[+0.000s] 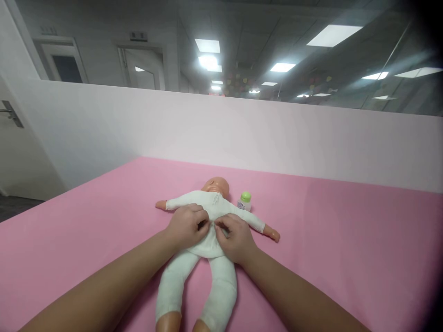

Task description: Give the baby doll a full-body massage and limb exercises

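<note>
- Plainly, from the head camera, the doll is laid out on the pink tabletop, its head away from the person and its legs pointing back toward them, both arms spread wide.
- Its body, arms and legs are covered in white cloth, with the bare hands and lower legs showing.
- The left hand rests over one side of the doll's belly, fingers curled in toward the thumb.
- The right hand mirrors it on the other side, fingers bent and fingertips near those of the left, with a narrow gap between the two; I can't tell whether either one has cloth pinched.
- A small bottle with a green cap stands upright just beyond the doll's arm on the right-hand side; whether they touch, I can't make out.
- Behind the table runs a white partition, with bright ceiling lights above it and a door handle off to the left.
</note>
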